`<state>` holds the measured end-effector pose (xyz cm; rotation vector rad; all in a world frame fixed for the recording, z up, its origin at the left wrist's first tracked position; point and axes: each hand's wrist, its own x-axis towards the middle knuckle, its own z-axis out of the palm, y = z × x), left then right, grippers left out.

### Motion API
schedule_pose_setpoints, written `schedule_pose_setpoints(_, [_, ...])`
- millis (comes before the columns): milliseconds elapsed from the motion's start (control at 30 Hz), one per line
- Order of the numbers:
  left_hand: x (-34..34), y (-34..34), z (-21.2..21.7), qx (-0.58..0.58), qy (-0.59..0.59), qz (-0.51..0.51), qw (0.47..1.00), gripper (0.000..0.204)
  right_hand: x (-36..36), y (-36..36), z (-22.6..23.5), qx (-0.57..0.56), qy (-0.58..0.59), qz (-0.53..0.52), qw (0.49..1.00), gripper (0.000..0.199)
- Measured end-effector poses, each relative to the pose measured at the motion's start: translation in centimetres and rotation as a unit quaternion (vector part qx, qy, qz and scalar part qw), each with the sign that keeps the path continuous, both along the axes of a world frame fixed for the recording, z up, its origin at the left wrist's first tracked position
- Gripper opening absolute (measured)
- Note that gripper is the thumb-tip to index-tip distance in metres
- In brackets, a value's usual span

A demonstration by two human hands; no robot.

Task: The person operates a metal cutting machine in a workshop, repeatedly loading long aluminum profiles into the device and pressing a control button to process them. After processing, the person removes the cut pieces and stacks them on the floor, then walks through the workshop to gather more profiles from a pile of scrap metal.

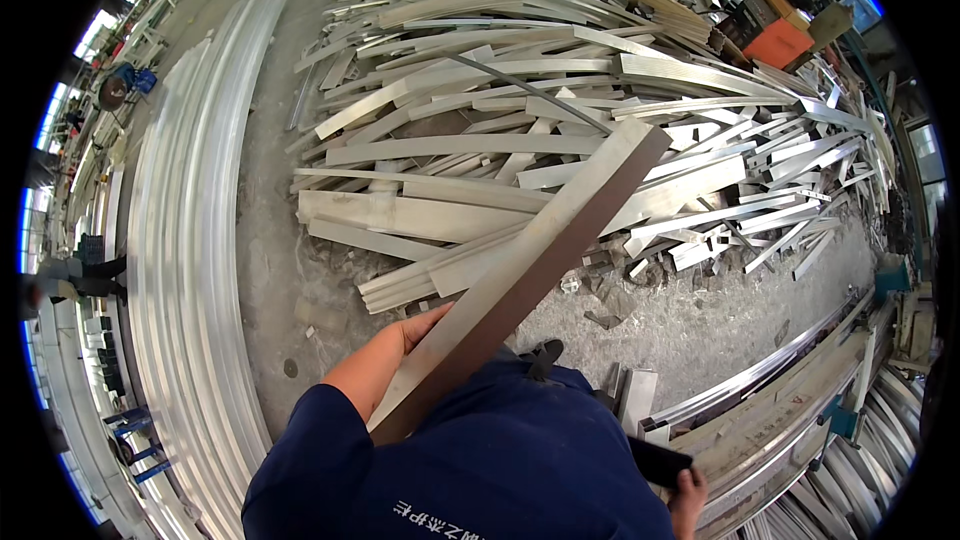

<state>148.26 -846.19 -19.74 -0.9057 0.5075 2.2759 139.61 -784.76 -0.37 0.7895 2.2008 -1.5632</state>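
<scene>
A long, thick rectangular metal profile, pale on top and brownish on its side, slants across in front of my body. My left hand grips it from the left near its lower part; most of the fingers are hidden behind the profile. At the lower right, my right hand has its fingers around the end of a black, flat-sided object. What kind of object it is I cannot make out, since my navy shirt covers part of it.
A large heap of loose metal profiles spreads over the concrete floor ahead. Long silvery profiles lie side by side on the left. A machine bench stands at the right. An orange box sits beyond the heap. Another person is at far left.
</scene>
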Motion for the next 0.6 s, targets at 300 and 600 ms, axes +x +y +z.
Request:
schedule_pose_setpoints(300, [-0.9, 0.2, 1.3, -0.041, 0.010, 0.003, 0.999, 0.062, -5.4, -2.1, 3.9, -0.565, 0.191, 0.054, 0.801, 0.072])
schedule_pose_setpoints(600, [-2.0, 1.4, 1.6, -0.024, -0.030, -0.022, 0.999, 0.070, -9.0, -8.7, 5.3, -0.386, 0.271, 0.022, 0.882, 0.088])
